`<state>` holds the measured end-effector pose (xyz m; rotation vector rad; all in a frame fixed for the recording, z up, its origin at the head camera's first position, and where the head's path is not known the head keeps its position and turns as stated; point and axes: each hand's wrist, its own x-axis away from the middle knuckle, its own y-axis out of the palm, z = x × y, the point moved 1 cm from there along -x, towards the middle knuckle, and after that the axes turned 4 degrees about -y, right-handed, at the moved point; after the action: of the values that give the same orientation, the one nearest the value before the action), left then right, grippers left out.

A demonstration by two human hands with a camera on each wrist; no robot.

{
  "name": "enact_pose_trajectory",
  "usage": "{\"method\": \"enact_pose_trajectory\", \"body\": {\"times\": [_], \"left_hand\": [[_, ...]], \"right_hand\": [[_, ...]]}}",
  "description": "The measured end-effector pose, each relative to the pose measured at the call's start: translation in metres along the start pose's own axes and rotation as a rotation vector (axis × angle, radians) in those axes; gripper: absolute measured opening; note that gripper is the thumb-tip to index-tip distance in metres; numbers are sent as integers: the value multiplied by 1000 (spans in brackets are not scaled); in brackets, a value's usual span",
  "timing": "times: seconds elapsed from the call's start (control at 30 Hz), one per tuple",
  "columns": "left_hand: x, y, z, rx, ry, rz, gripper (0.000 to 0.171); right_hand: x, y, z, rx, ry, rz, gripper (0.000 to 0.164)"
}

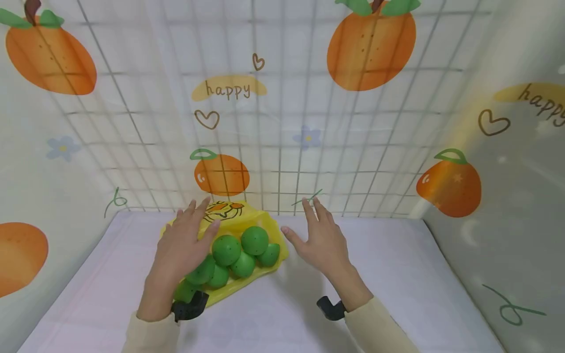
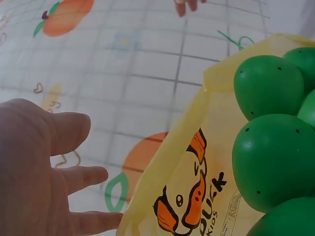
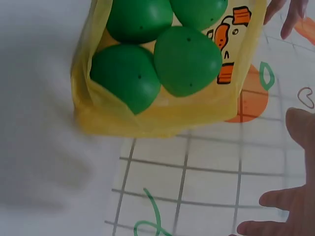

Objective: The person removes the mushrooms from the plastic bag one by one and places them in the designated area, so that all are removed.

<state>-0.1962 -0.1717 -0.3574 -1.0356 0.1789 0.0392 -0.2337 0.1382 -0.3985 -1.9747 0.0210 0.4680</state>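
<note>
A yellow plastic bag (image 1: 282, 243) with a printed duck face lies on the white table, its mouth spread wide. Several green balls (image 1: 226, 250) with small dark dots are heaped in it. My left hand (image 1: 183, 245) is over the bag's left side, fingers spread and holding nothing; in the left wrist view its fingertips overlap the bag's edge. To the right of the bag my right hand (image 1: 324, 240) hovers, fingers apart and nothing in it. The right wrist view shows the green balls (image 3: 187, 61) between the bag's yellow walls.
The white tabletop (image 1: 388, 274) meets a back wall (image 1: 282, 122) covered in a grid-patterned sheet with printed oranges, hearts and words. Similar side walls (image 1: 521, 220) stand left and right. Black wrist straps (image 1: 331, 309) show at the cuffs.
</note>
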Motion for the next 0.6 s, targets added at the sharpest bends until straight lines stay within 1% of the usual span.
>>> {"method": "enact_pose_trajectory", "body": {"times": [0.3,0.4,0.6], "left_hand": [[12,-3,-6,106,9,22,66],[16,-5,-8,127,17,25,66],[24,-5,-13,166,22,33,55]], "right_hand": [[2,15,-17,-73,-4,3,90],[3,20,-22,-92,-1,0,90],[4,26,-32,-121,-6,10,88]]}}
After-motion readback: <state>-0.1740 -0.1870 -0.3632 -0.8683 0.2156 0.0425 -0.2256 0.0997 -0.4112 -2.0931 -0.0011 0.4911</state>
